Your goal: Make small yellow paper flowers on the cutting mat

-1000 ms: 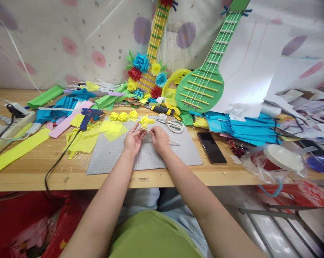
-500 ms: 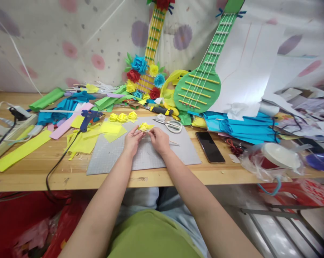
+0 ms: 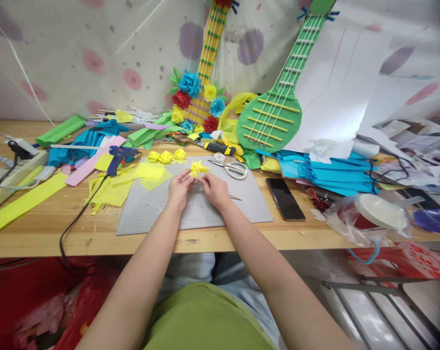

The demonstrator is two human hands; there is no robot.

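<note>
My left hand (image 3: pixel 179 188) and my right hand (image 3: pixel 214 188) meet over the grey cutting mat (image 3: pixel 147 209). Both pinch a small yellow paper flower (image 3: pixel 197 168) between their fingertips, just above the mat. A thin wooden stick (image 3: pixel 235 197) pokes out to the right from under my right hand. Three finished yellow paper flowers (image 3: pixel 167 156) lie in a row at the mat's far edge. Scissors (image 3: pixel 233 168) with white handles lie just beyond my right hand.
A blue glue gun (image 3: pixel 118 156) with a black cord lies left of the mat among yellow paper sheets (image 3: pixel 112 190). A black phone (image 3: pixel 285 198) lies right of the mat. Two paper guitars, yellow (image 3: pixel 208 53) and green (image 3: pixel 274 116), lean against the back wall. A power strip (image 3: pixel 19 167) sits far left.
The yellow flower has been turned and shifted slightly between my fingertips; both hands stay close together over the mat.
</note>
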